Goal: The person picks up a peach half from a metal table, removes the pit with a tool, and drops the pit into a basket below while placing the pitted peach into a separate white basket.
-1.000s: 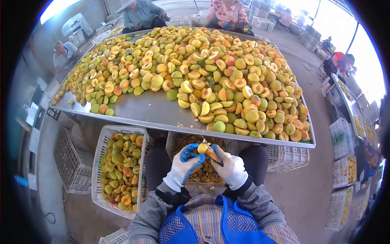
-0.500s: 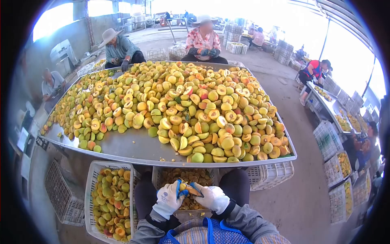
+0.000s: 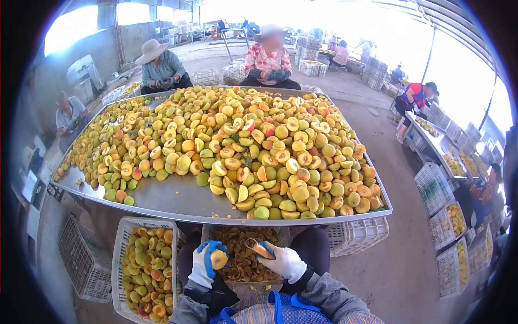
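Observation:
My left hand [image 3: 202, 263], in a white and blue work glove, is closed around a yellow peach half [image 3: 218, 259]. My right hand [image 3: 287, 263], gloved the same way, grips a small pitting tool with an orange-brown handle [image 3: 263, 250] and a curved metal loop at its tip. The two hands are apart, above a crate of brownish pits and scraps [image 3: 243, 245] between my knees. In front stands a metal table [image 3: 162, 195] heaped with halved peaches [image 3: 253, 146].
Left of my legs sits a white crate full of peach halves [image 3: 148, 264]. Another white crate [image 3: 359, 235] is under the table's right side. Across the table sit a person in a pink patterned top [image 3: 267, 59] and one in a wide hat [image 3: 162, 67]. Further tables and crates line the right.
My hands have separated: the left has moved left with the peach half, and the tool's loop now shows in the right. The hatted person's hand has withdrawn from the heap.

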### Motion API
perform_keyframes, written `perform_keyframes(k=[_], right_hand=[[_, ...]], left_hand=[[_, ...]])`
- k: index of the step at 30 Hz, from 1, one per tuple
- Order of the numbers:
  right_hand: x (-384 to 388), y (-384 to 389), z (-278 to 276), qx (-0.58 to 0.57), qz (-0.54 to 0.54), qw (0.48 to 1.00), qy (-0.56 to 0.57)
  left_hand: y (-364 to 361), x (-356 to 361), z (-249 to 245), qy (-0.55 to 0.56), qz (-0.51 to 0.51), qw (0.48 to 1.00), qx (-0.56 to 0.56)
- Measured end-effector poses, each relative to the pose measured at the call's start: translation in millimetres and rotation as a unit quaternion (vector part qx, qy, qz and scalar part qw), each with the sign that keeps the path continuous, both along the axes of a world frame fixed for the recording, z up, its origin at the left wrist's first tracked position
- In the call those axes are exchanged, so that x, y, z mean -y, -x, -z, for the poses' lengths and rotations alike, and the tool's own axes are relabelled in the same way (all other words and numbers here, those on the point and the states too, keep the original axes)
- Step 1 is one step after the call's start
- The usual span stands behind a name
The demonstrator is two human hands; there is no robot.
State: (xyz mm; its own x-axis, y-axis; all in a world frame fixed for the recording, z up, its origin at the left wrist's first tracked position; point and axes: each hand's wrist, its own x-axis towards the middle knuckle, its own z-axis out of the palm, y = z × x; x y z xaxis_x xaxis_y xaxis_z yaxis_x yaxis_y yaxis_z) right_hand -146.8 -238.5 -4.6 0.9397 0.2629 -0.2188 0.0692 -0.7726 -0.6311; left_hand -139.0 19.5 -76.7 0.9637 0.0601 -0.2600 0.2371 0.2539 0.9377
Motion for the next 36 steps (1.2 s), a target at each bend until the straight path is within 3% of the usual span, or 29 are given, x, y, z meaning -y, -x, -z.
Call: perform_keyframes(k=[1, 2, 4, 6, 8, 10, 16, 19, 20, 22, 26, 29, 32, 34, 36], right_hand=[[0, 1, 9, 0.008, -0.002, 0.998, -0.06], [0, 2, 14, 0.015, -0.004, 0.993, -0.12], [-1, 2, -3, -0.006, -0.007, 0.992, -0.123], [-7, 4, 2, -0.037, -0.01, 0.99, -0.135], [-14, 9, -4, -0.024, 0.005, 0.982, -0.189], [-20, 12, -3, -0.048, 0.013, 0.985, -0.164], [-32, 20, -4, 0.009, -0.036, 0.99, -0.133], [-36, 21, -8, 0.001, -0.046, 0.994, -0.103], [-37, 21, -10, -0.014, -0.05, 0.995, -0.082], [-37, 22, -6, -0.009, -0.053, 0.996, -0.075], [-36, 19, -4, -0.008, -0.054, 0.996, -0.068], [-36, 20, 1, 0.005, -0.056, 0.995, -0.077], [-36, 21, 0, -0.003, -0.056, 0.993, -0.1], [-36, 23, 6, 0.037, -0.048, 0.992, -0.11], [-33, 22, 11, 0.049, -0.067, 0.993, -0.089]], left_hand=[[3, -1, -2, 0.01, 0.029, 0.995, 0.098], [4, 1, -6, 0.011, 0.028, 0.995, 0.096], [-1, 11, -20, 0.334, -0.025, 0.939, 0.076], [1, 17, -38, 0.403, -0.016, 0.915, 0.021], [4, 19, -19, 0.308, 0.004, 0.951, 0.005], [13, 34, -33, 0.206, -0.026, 0.978, 0.029], [20, 50, -41, 0.126, -0.015, 0.986, 0.11], [23, 53, -34, -0.009, -0.016, 0.977, 0.211], [23, 55, -36, -0.009, -0.015, 0.977, 0.211], [23, 58, -43, 0.156, -0.031, 0.982, 0.101], [24, 61, -45, 0.147, -0.028, 0.986, 0.078], [24, 63, -38, 0.121, -0.03, 0.986, 0.108], [29, 61, -37, -0.127, -0.009, 0.954, 0.271], [23, 58, -28, -0.172, 0.012, 0.948, 0.267], [23, 64, -27, -0.143, 0.009, 0.957, 0.251]])
